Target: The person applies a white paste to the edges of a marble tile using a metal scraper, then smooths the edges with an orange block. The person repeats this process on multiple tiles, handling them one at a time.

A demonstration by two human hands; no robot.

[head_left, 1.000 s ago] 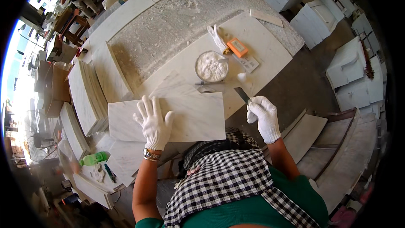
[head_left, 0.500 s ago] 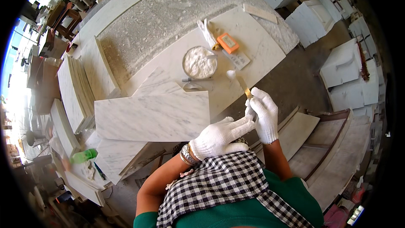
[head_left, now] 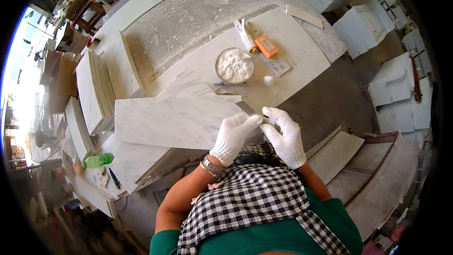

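One broad, pale marble slab (head_left: 304, 59) is spanning the near side of the bench, beyond the hands. In front of it, one long, rectangular, white marble panel with grey veining (head_left: 170, 120) is lying mostly to the left of both hands, its long axis running roughly left to right; its right end is sitting behind the left hand in this view. One round bowl (head_left: 217, 72) holding white paste (head_left: 233, 63) is standing on the slab, ahead of the hands and slightly left.

Hands, both in white knit gloves: the left hand (head_left: 236, 134) is being the nearer to the panel; contact cannot be told. It is angling forward and right, thumb at the tool; whether it is gripping cannot be told. The right hand (head_left: 285, 139) is reaching in from the right, wrist low, fingers bending left, apparently pinching the tool's near end.

Smallest: one thin, flat, dark grey metal scraper (head_left: 246, 108) is lying between the hands, its long axis slanting, far tip pointing forward-left over the panel's right end.
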